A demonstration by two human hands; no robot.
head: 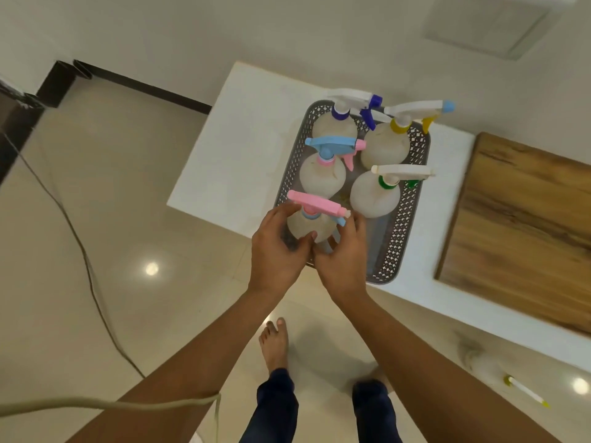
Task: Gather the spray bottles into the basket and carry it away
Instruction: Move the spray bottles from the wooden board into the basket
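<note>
A grey perforated basket [405, 215] stands on the white table [230, 145]. Several translucent spray bottles stand upright in it. The back row has a dark-blue-collared bottle [335, 124] and a yellow-collared bottle [385, 147]. In the middle stand a blue-and-pink-headed bottle [321, 174] and a green-collared bottle [374, 195]. A pink-headed bottle [308, 223] sits at the near left corner of the basket. My left hand [276, 247] and my right hand [343, 254] both wrap its body from either side.
A wooden board [518, 225] lies on the table to the right of the basket. A cable [80, 247] runs across the glossy floor at left. A duster with a white handle [499, 375] lies on the floor at right. My bare feet stand near the table edge.
</note>
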